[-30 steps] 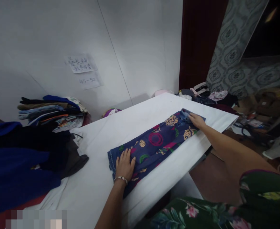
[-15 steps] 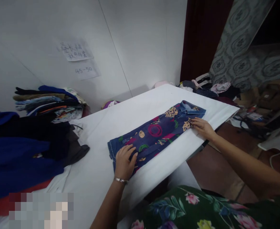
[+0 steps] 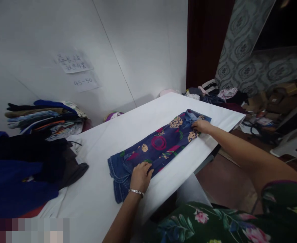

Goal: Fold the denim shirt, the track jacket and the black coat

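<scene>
A folded denim shirt [image 3: 159, 143] with pink, green and tan patterns lies lengthwise across a white-covered table [image 3: 92, 189]. Its collar is at the far right end, its hem and cuff at the near left end. My left hand [image 3: 140, 176], with a bracelet at the wrist, rests on the near left part of the shirt, fingers slightly bent and thumb apart. At the other end, my right hand [image 3: 200, 126] pinches the cloth just below the collar, fingertips closed together.
Left of the shirt lie dark and blue clothes [image 3: 14, 182], with a stack of folded garments [image 3: 47, 118] behind them. More clothes [image 3: 214, 94] are piled past the far table end. Handwritten paper signs [image 3: 74, 62] hang on the white wall. Boxes [image 3: 277, 98] stand at right.
My right hand has moved from the shirt's near edge up to the cloth by the collar and closed. My left hand has slid right along the shirt, uncovering the hem. The view has shifted slightly.
</scene>
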